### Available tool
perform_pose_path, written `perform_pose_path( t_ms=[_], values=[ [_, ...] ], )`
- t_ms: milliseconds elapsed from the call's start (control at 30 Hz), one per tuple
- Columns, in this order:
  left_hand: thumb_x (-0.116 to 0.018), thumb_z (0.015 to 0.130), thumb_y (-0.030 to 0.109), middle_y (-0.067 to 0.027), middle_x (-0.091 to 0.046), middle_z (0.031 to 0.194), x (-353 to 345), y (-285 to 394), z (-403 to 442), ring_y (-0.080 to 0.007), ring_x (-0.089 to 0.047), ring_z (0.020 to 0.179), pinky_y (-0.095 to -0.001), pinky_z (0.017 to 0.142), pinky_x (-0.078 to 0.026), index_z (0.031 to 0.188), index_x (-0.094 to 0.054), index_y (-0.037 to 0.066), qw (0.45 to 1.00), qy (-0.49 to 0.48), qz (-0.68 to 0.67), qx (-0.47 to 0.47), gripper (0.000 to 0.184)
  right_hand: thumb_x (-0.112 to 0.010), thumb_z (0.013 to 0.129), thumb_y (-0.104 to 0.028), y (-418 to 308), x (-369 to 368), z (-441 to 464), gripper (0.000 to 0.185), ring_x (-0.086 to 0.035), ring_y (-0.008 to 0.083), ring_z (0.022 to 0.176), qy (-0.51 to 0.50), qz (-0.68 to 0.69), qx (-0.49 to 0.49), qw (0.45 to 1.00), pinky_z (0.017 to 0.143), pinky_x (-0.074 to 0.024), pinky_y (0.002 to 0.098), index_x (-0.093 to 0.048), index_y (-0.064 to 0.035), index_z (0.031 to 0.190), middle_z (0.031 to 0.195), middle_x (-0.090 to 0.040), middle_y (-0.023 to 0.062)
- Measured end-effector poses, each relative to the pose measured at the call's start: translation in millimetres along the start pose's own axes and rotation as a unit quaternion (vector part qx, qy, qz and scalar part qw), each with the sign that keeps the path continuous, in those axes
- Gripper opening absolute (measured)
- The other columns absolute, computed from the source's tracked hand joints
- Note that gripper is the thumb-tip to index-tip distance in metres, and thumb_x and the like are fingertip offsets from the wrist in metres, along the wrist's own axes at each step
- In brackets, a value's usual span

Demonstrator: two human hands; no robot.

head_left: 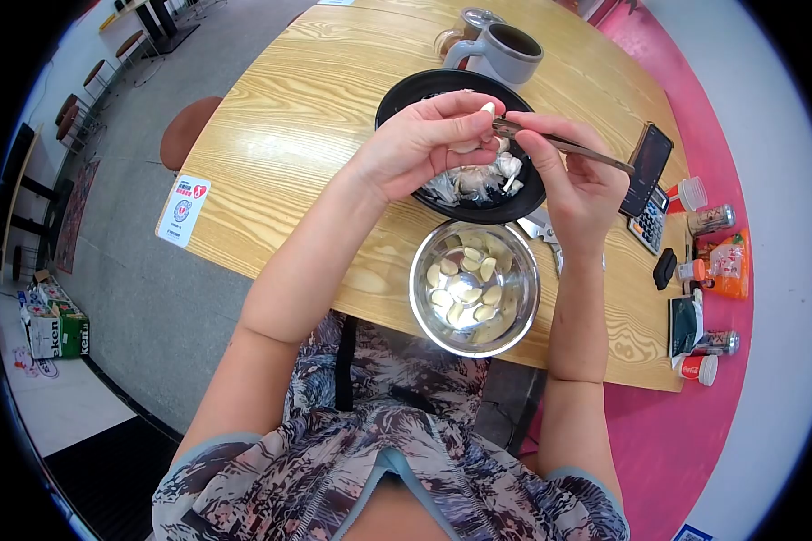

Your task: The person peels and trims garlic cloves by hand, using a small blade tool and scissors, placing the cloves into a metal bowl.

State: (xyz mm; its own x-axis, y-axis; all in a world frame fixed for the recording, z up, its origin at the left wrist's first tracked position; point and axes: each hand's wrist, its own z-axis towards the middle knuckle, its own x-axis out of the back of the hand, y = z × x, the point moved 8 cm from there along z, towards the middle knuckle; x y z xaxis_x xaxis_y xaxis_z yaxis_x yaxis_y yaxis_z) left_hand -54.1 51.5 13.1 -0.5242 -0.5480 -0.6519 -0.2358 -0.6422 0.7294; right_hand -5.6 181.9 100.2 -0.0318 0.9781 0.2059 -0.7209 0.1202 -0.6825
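In the head view, the left hand pinches a garlic clove between thumb and fingers, above the black bowl. The right hand grips a slim metal tool, its tip close to the clove; whether it is a knife or tweezers is hard to tell.

The clove should be very light and firm, probably slick where its flesh is bare, and easily nicked or bruised by metal. The best hold is likely a light fingertip pinch on its broad sides, leaving one end free. It looks small, smooth and creamy white, tapering at the end that shows; the fingers hide the rest.

Papery whitish garlic lies in the black bowl. Nearer the body, the shiny steel bowl holds pale, glossy peeled cloves, scattered over its bottom.
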Motion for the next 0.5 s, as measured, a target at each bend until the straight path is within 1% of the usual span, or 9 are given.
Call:
perform_pose_path(
  t_ms=[133, 233, 300, 500],
  values=[
    [-0.061, 0.096, 0.014, -0.0051, -0.065, 0.105, 3, 7, 0, -0.0135, -0.066, 0.093, -0.0283, 0.088, -0.057, 0.12, -0.06, 0.003, 1.0, 0.017, -0.015, -0.009, 0.026, -0.07, 0.085, 0.003, 1, 2, 1, 0.015, -0.066, 0.0122, 0.084, 0.001, 0.003, -0.007, 1.0, 0.075, -0.0513, 0.0233, -0.07, 0.0053, 0.099, 0.094, -0.072, 0.0093],
    [-0.061, 0.096, 0.013, -0.005, -0.065, 0.105, 4, 7, 0, -0.013, -0.066, 0.092, -0.0275, 0.086, -0.058, 0.119, -0.06, 0.003, 0.999, 0.017, -0.03, -0.012, 0.026, -0.07, 0.085, 0.003, 2, 3, 1, 0.014, -0.065, 0.0118, 0.083, 0.006, 0.005, -0.017, 1.0, 0.075, -0.0511, 0.0231, -0.07, 0.0056, 0.098, 0.093, -0.072, 0.009],
    [-0.061, 0.095, 0.013, -0.0051, -0.066, 0.103, 7, 6, 0, -0.0118, -0.066, 0.09, -0.0258, 0.083, -0.058, 0.119, -0.06, 0.002, 0.999, 0.033, -0.023, -0.009, 0.026, -0.07, 0.085, 0.002, 3, 6, 1, 0.014, -0.065, 0.0115, 0.083, 0.01, 0.0, -0.019, 1.0, 0.075, -0.051, 0.0231, -0.07, 0.0057, 0.098, 0.093, -0.072, 0.0088],
    [-0.061, 0.096, 0.014, -0.0049, -0.067, 0.097, 10, 7, 0, -0.0093, -0.066, 0.086, -0.0228, 0.079, -0.057, 0.12, -0.06, 0.001, 0.999, 0.038, -0.021, -0.015, 0.027, -0.07, 0.085, 0.002, 8, 13, 2, 0.013, -0.065, 0.0112, 0.082, 0.023, -0.021, -0.052, 0.998, 0.074, -0.0505, 0.0231, -0.07, 0.0052, 0.097, 0.093, -0.072, 0.009]
  ],
)
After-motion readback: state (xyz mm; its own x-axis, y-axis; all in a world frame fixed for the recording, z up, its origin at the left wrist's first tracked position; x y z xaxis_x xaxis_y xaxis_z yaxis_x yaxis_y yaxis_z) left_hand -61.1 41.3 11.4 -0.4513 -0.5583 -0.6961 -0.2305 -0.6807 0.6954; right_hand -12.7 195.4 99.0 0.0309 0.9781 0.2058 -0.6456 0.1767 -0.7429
